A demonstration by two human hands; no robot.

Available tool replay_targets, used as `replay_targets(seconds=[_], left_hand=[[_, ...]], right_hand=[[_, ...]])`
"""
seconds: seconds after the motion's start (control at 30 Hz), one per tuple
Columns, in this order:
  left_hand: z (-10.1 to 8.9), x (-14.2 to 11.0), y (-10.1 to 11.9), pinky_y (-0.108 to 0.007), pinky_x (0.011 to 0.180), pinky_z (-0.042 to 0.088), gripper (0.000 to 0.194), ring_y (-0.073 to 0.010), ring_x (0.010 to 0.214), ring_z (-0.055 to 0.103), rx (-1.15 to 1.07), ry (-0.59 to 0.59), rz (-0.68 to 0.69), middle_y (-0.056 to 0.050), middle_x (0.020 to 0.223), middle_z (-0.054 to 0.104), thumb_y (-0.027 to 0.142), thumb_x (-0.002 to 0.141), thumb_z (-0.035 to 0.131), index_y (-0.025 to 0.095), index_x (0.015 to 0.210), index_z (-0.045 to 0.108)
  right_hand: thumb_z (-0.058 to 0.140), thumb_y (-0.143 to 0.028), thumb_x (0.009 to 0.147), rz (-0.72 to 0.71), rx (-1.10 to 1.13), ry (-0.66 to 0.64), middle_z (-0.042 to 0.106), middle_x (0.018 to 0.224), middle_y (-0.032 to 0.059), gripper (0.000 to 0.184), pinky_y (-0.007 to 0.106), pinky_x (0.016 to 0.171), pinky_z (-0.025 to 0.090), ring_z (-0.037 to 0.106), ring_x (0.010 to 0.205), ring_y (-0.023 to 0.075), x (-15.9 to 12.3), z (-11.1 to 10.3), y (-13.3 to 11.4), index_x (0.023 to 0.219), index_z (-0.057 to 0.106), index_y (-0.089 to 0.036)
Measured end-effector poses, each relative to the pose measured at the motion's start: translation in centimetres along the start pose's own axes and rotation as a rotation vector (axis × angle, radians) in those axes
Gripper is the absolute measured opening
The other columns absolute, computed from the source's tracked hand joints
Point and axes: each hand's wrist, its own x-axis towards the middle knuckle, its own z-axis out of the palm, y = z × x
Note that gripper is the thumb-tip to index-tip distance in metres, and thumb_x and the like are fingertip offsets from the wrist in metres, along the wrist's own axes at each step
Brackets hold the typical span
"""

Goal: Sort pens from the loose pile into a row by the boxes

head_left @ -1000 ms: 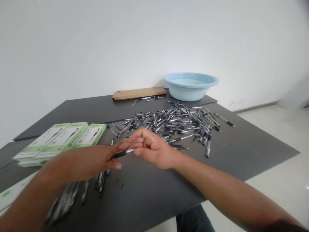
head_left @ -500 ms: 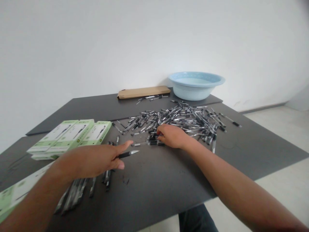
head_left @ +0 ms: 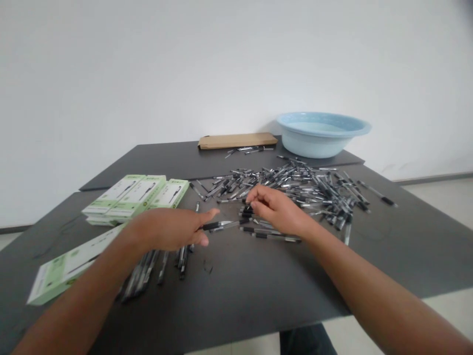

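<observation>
Pens (head_left: 295,183) lie mostly in a loose, tangled heap across the middle and right of the bench (head_left: 240,291), pointing every which way. By their number, most of the sorting out looks undone. A much smaller share lies near and left, where a few bundles (head_left: 142,276) sit roughly side by side below the left hand (head_left: 175,228). That hand holds one pen (head_left: 211,226), its front end poking out rightwards between a spread thumb and forefinger; the other fingers are hidden. The right hand (head_left: 278,211) is at the near left edge of the heap, fingers half curled with a gap to the thumb, above several pens; whether it has hold of any, I cannot tell. Stacked boxes (head_left: 121,191) stand at the left, and a single box (head_left: 66,268) lies nearer, partly behind the left forearm. All look shut from above, though what is inside cannot be seen. Far off are a blue basin (head_left: 314,144) and flat cardboard (head_left: 236,141).
</observation>
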Motion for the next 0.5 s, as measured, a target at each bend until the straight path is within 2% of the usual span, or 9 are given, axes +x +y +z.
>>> replay_targets(seconds=[0.07, 0.13, 0.3, 0.5], left_hand=[[0.0, 0.3, -0.1, -0.04, 0.092, 0.044, 0.072, -0.0319, 0.12, 0.055, 0.01, -0.018, -0.015, -0.018, 0.137, 0.053, 0.043, 0.093, 0.045, 0.021, 0.153, 0.011], [-0.1, 0.6, -0.2, -0.041, 0.093, 0.044, 0.072, -0.0328, 0.12, 0.054, 0.012, -0.021, -0.022, -0.019, 0.138, 0.051, 0.045, 0.094, 0.044, 0.021, 0.153, 0.011], [-0.1, 1.1, -0.4, -0.041, 0.091, 0.044, 0.071, -0.0338, 0.118, 0.055, 0.015, -0.029, -0.012, -0.019, 0.137, 0.052, 0.046, 0.093, 0.045, 0.021, 0.153, 0.015], [-0.2, 1.3, -0.2, -0.042, 0.092, 0.044, 0.072, -0.0347, 0.119, 0.054, 0.022, -0.055, -0.005, -0.019, 0.138, 0.051, 0.047, 0.092, 0.045, 0.022, 0.153, 0.015]], right_hand=[[0.047, -0.022, 0.091, -0.072, 0.173, -0.09, 0.054, 0.073, -0.0022, 0.012, 0.02, 0.059, 0.037, 0.048, 0.063, 0.0108, -0.5, 0.4, -0.8, 0.097, 0.056, -0.018], [0.048, -0.021, 0.091, -0.096, 0.235, -0.114, 0.054, 0.073, -0.0024, 0.013, 0.02, 0.059, 0.037, 0.047, 0.063, 0.0103, -0.9, 0.8, -1.4, 0.099, 0.058, -0.018], [0.05, -0.017, 0.089, -0.108, 0.23, -0.05, 0.061, 0.084, 0.0011, 0.013, 0.023, 0.068, 0.041, 0.053, 0.073, 0.0125, -1.0, 1.1, -1.9, 0.097, 0.061, -0.018], [0.051, -0.017, 0.089, -0.111, 0.175, -0.055, 0.066, 0.089, 0.0024, 0.014, 0.025, 0.072, 0.042, 0.059, 0.08, 0.0141, -0.9, 1.0, -1.8, 0.097, 0.063, -0.018]])
